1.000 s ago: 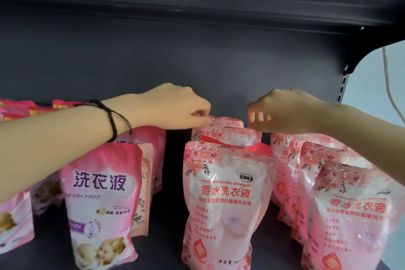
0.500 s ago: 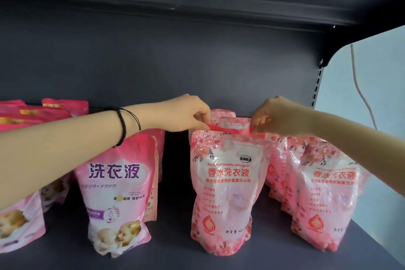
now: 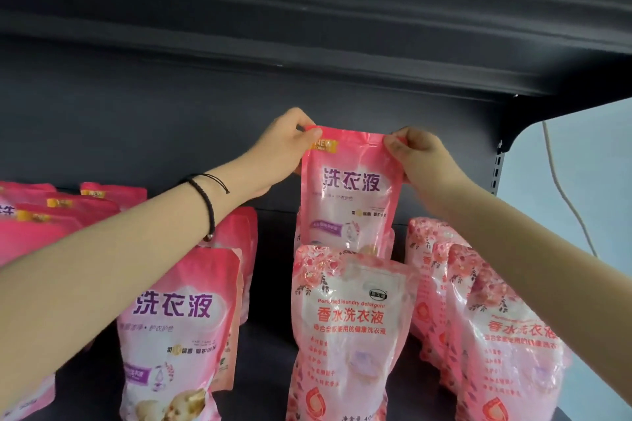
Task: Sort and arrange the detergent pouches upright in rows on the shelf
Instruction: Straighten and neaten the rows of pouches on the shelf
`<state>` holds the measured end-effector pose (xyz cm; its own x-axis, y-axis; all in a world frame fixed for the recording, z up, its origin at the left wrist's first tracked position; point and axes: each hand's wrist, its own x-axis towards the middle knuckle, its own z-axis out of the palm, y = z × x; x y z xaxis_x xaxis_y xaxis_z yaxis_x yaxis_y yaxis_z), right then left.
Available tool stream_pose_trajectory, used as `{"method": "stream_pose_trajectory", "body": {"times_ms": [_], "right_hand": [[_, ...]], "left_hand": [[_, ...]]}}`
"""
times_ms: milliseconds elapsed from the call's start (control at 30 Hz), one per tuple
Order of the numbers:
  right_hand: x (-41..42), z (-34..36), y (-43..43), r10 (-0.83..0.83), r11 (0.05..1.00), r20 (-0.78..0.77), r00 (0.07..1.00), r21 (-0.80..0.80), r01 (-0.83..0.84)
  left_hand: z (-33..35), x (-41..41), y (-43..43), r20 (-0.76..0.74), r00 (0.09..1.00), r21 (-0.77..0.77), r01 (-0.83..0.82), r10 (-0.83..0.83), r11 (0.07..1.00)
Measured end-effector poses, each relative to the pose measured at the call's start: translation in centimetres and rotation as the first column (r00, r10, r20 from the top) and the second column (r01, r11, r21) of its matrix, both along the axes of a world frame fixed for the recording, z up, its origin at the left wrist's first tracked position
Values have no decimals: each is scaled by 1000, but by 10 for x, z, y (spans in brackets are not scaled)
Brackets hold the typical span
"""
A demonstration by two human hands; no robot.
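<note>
While the left grip pinches the upper left corner of a pink detergent pouch and the right grip pinches its upper right corner, both clenched on the top seal, the pouch hangs upright just above the centre of the frame. Its purple-lettered label faces the camera, with the dark back panel behind it. Its bottom edge is hidden behind a floral pouch standing upright at lower centre, so I cannot tell whether it touches the shelf. At lower left of centre stands a matching pink pouch, partly crossed by the left forearm. More pink pouches crowd the left edge. A row of floral pouches fills the lower right, close together. A black cord bracelet circles the left wrist, and a pale cable hangs at the right edge.
</note>
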<state>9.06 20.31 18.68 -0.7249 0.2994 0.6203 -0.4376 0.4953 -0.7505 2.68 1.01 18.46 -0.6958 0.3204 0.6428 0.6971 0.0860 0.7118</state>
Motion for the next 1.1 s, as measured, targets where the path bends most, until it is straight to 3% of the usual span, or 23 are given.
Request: {"method": "stream_pose_trajectory", "body": {"times_ms": [67, 167, 367, 533, 700, 933, 1100], "right_hand": [[-12, 5, -10, 39, 985, -27, 999, -165, -43], [-25, 15, -24, 53, 962, -86, 995, -262, -74], [-16, 51, -59, -10, 967, -322, 947, -244, -73], [4, 57, -95, -47, 963, -393, 918, -261, -62], [37, 44, -127, 23, 946, -411, 912, -285, -152], [80, 21, -180, -8, 919, -364, 931, -369, -136], [91, -11, -207, -23, 906, -330, 944, -405, -120]], "left_hand": [[3, -2, 4, -28, 998, 100, -61, 65, 993], [9, -3, 5, -68, 988, 225, -118, 136, 967], [37, 10, -15, -173, 972, 432, -69, 158, 899], [42, 31, -37, -129, 987, 572, -6, 97, 820], [30, 60, -74, -91, 995, 583, 75, -26, 809], [10, 92, -121, -63, 990, 544, 143, -129, 827], [-20, 95, -149, -99, 993, 505, 110, -69, 856]]}}
